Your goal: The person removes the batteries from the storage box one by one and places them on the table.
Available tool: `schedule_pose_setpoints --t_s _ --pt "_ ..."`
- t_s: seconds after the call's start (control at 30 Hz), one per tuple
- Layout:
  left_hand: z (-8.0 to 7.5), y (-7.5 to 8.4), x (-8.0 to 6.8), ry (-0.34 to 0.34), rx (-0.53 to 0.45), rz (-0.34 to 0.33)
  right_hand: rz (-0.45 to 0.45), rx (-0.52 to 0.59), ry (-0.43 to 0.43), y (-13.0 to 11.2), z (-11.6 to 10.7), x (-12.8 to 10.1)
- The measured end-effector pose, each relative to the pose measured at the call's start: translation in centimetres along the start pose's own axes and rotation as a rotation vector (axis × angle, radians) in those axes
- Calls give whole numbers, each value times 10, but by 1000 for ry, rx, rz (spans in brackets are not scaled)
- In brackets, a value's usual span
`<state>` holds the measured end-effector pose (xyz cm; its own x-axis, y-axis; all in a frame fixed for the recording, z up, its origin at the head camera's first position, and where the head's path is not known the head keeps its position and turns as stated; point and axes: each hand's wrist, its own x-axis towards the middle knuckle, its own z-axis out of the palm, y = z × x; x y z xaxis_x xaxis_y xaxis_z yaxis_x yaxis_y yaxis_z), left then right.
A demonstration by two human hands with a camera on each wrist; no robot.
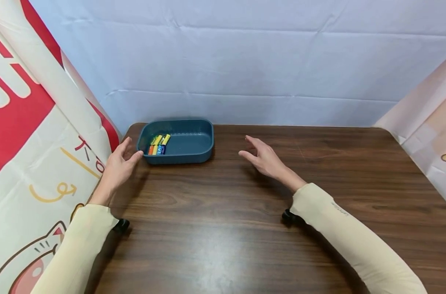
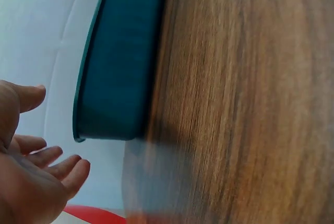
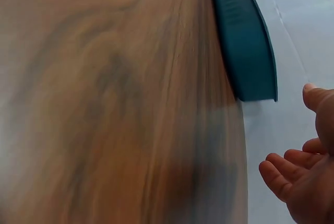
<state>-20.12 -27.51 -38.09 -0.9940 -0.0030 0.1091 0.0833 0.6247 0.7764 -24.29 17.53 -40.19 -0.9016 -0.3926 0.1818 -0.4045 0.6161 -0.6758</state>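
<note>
Teal tray (image 1: 187,141) sits between left hand (image 1: 118,165) and right hand (image 1: 265,159), each grip spread, empty.

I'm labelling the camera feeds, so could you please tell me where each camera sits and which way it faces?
Head: worn on the head, facing forward and down at the table, the blue tray of batteries, the left hand and right hand; both sleeves show.
Left wrist: low beside the left hand, facing the tray's outer wall; open palm and fingers show.
Right wrist: low beside the right hand, facing the tray's other side; fingers show.
All share tray and table.
</note>
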Motion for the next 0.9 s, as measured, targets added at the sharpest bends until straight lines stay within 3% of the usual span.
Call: schedule_pose_setpoints --t_s 0.13,0.3,0.43,0.67,0.9 --pt "0 -6 7 -31 -54 4 -9 23 -7 -6 12 15" --pt "0 -8 14 -64 -102 -44 -15 45 -20 -17 26 31" --pt "2 -8 18 -87 -105 -72 -20 77 -32 -25 35 40" --pt "5 -13 22 -114 -114 -49 -20 110 -59 -35 48 53" --pt "4 -16 22 -135 -110 -68 -21 160 -93 -39 57 60"
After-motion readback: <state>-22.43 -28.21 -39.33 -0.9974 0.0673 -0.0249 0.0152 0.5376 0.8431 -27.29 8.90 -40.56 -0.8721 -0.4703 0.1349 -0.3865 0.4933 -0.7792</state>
